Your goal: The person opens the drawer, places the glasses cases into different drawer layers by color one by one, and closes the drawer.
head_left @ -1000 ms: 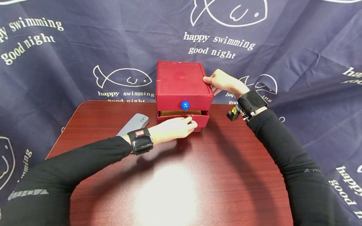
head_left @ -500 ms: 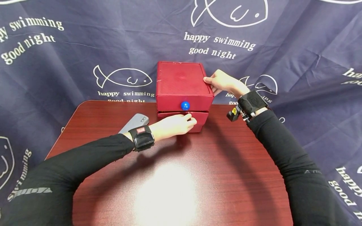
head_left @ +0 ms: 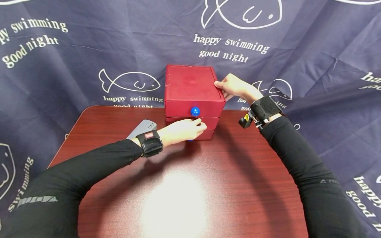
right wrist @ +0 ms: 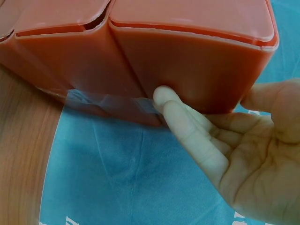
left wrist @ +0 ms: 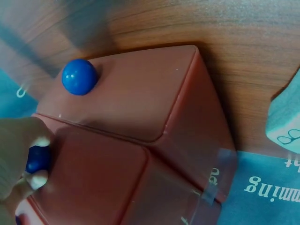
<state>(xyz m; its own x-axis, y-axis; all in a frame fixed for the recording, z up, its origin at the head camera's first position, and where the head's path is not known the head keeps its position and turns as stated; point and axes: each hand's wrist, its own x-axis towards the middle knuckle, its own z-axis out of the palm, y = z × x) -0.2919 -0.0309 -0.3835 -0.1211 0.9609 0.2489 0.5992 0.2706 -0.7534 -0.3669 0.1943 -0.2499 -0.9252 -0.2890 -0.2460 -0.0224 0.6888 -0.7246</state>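
A red three-drawer box [head_left: 190, 82] stands at the back of the table, its drawers closed in the head view. My left hand [head_left: 186, 129] is at its front, pinching the middle drawer's blue knob [left wrist: 38, 159] between thumb and fingers. The top drawer's blue knob [head_left: 194, 111] shows just above that hand. Below, the bottom drawer's knob [left wrist: 79, 76] is plain in the left wrist view. My right hand [head_left: 233, 86] steadies the box from the right: its thumb lies on the top edge, and its nearly straight fingers [right wrist: 187, 133] touch the side wall.
A grey glasses case [head_left: 143, 128] lies on the wooden table [head_left: 238, 185] left of the box, beside my left wrist. Close behind hangs a dark blue cloth [head_left: 134, 43] with fish prints. Clear tape [right wrist: 84, 97] runs across the box's side.
My left hand has moved slightly away from me, and the middle drawer, partly out before, has slid in flush. The bottom drawer's front has come into sight. My right hand has stayed put.
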